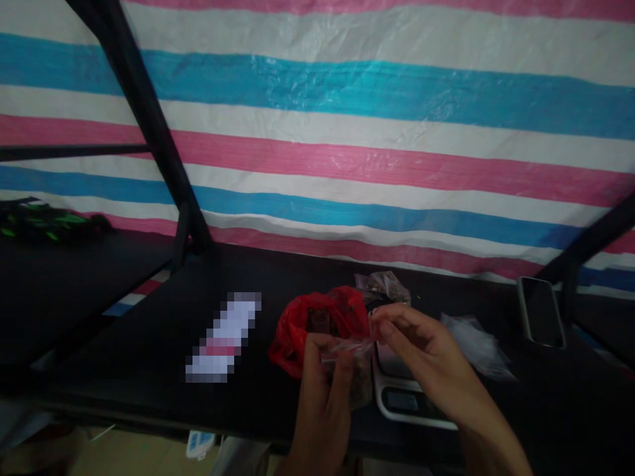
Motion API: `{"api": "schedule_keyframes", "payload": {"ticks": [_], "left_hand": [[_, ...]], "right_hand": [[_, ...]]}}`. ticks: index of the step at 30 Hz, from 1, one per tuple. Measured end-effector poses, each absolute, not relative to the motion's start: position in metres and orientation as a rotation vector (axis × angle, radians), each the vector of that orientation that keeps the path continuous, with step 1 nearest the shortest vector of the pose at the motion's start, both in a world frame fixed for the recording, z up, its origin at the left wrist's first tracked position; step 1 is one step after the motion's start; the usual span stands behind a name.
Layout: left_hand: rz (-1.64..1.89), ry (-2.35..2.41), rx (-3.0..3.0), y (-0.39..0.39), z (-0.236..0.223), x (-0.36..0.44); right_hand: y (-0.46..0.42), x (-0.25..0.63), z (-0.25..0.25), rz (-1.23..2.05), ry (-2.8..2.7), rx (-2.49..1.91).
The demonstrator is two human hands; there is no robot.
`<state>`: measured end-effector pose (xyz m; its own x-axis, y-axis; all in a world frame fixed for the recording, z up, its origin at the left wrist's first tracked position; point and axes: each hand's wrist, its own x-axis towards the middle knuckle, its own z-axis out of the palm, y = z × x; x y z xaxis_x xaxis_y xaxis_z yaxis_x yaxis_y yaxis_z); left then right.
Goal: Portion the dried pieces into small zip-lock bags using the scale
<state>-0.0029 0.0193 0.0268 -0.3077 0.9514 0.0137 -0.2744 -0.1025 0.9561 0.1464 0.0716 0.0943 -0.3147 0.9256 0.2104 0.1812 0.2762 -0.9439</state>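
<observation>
A small clear zip-lock bag (363, 380) with brownish bits in it is gripped near its top between the thumb and fingers of my left hand (322, 396). My right hand (421, 350) pinches the bag's upper right corner, thumb and fingertips together. Just behind the bag lies an open red plastic bag (292, 330) with dark brown contents and a small clear cup (319, 322) inside. Under my right hand is a white kitchen scale (391, 413), partly covered by the hand; its display reading is too dim to make out.
Filled clear bags (389, 285) lie behind the red bag. A stack of flat clear bags (476, 347) and a phone (542, 312) are to the right. A blurred-out paper strip (225, 337) lies left on the black table (149, 383). Black metal posts (143, 112) flank the striped sheet.
</observation>
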Motion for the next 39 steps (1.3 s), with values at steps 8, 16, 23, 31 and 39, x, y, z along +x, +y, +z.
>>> {"api": "schedule_keyframes", "payload": {"ticks": [8,16,23,31,39], "left_hand": [[1.558,1.122,1.116,0.028,0.018,-0.003],[1.592,1.368,1.360,0.038,0.019,-0.008],[1.712,1.457,1.519,0.045,0.019,-0.005],[1.879,1.499,1.776,0.042,0.020,-0.009],[1.907,1.631,1.925,0.041,0.021,-0.012]], "right_hand": [[0.067,0.156,0.095,1.194,-1.774,-1.151],[0.094,0.215,0.066,0.712,-1.515,-1.425],[0.111,0.230,0.033,0.203,-1.458,-1.600],[0.111,0.232,0.032,0.266,-1.360,-1.644],[0.116,0.229,0.029,0.269,-1.508,-1.581]]}}
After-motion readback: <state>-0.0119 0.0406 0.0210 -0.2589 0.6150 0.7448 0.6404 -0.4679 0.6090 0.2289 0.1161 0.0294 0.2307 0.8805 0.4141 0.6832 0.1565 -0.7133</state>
